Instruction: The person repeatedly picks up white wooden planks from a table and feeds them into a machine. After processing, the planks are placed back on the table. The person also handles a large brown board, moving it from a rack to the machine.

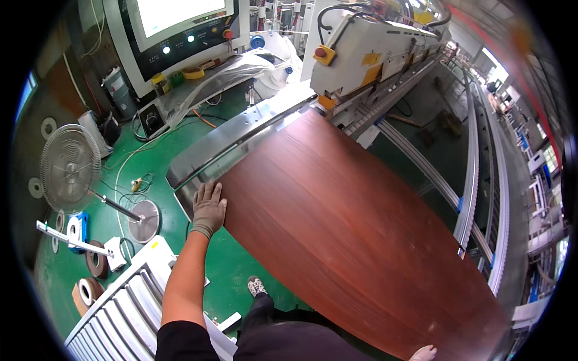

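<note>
A large reddish-brown wood-grain panel (349, 222) lies flat across the machine's infeed, its far end reaching the white edge-banding machine (373, 48). My left hand (209, 209), in a grey work glove, presses flat with spread fingers against the panel's near left corner, beside the shiny metal guide fence (241, 138). My right hand (424, 353) shows only as bare fingers at the bottom edge, touching the panel's near right edge; its grip is hidden.
A control cabinet with a lit screen (174, 30) stands at the back left. A floor fan (71, 168), tape rolls (87, 292) and cables lie on the green floor. A roller conveyor (126, 313) sits at the lower left; long white rails (475, 180) run at the right.
</note>
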Available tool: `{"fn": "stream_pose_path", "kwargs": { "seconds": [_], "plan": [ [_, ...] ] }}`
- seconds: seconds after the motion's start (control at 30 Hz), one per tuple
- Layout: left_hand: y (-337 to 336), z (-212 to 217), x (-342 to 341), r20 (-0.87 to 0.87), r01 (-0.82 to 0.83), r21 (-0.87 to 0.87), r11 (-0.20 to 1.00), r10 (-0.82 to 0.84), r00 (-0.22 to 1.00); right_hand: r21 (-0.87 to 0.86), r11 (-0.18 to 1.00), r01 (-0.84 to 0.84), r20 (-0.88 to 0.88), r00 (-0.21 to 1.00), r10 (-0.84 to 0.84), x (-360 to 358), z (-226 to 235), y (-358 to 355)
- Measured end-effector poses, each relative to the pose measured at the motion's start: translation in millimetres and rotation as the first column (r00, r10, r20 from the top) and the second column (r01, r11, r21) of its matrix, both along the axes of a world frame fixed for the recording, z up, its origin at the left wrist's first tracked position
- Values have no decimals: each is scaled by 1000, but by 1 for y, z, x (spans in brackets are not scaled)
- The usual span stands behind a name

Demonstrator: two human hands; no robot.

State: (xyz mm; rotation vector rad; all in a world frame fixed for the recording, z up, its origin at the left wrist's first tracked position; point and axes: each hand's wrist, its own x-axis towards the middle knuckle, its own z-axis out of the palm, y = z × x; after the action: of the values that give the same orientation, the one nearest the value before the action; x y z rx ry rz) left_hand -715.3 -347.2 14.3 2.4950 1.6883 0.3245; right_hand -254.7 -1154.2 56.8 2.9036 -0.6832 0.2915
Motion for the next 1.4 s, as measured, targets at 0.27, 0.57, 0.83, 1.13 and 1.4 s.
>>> {"fn": "stream_pose_path", "kwargs": {
  "seconds": [0.27, 0.57, 0.83, 1.13, 1.4],
  "plan": [
    [37, 20, -31, 126, 211, 47, 976, -216, 968, -47, 996, 71, -478, 874, -85, -87, -26, 83],
    [76, 10, -33, 127, 254, 47, 966, -258, 958, -427, 536, -728, -896, 263, -357, -93, -76, 72],
    [91, 14, -3, 85, 255, 10, 967, -255, 963, -525, 586, -617, -846, 306, -436, -88, -126, 0],
    [112, 11, 54, 8, 222, 34, 974, -222, 975, -487, 663, -568, -871, 375, -318, -42, -101, 84],
    [151, 6, 134, 14, 250, 8, 968, -251, 968, -540, 647, -538, -841, 313, -441, 48, -115, 89]
  ]
}}
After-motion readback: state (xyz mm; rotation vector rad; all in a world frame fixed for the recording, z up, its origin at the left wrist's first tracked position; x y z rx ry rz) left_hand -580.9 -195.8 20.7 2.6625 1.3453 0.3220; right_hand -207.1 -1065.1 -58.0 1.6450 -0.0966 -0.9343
